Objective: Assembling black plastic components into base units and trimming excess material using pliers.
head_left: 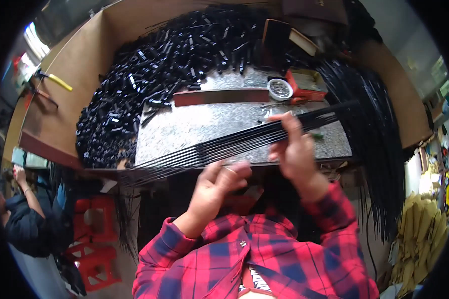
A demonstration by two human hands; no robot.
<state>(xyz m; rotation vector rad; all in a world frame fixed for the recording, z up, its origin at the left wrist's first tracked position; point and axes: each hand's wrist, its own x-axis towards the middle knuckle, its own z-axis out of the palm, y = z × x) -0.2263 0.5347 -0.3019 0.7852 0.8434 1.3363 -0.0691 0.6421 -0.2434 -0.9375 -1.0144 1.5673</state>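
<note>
A fan of long, thin black strips slants across the front of the speckled work surface, its left end reaching past the front edge. My right hand is closed around the strips toward their right end, thumb and fingers on either side. Just below the middle of the bundle is my left hand, its fingers curled in and blurred at the tips. Whether the left fingers touch the strips or hold something small is not clear. A dark red flat bar lies behind the bundle.
Small black tube-like pieces are heaped behind and left. A white cup of small metal parts stands by a red box. More long black strips hang over the right edge. Wooden walls enclose the bench; another person is at left.
</note>
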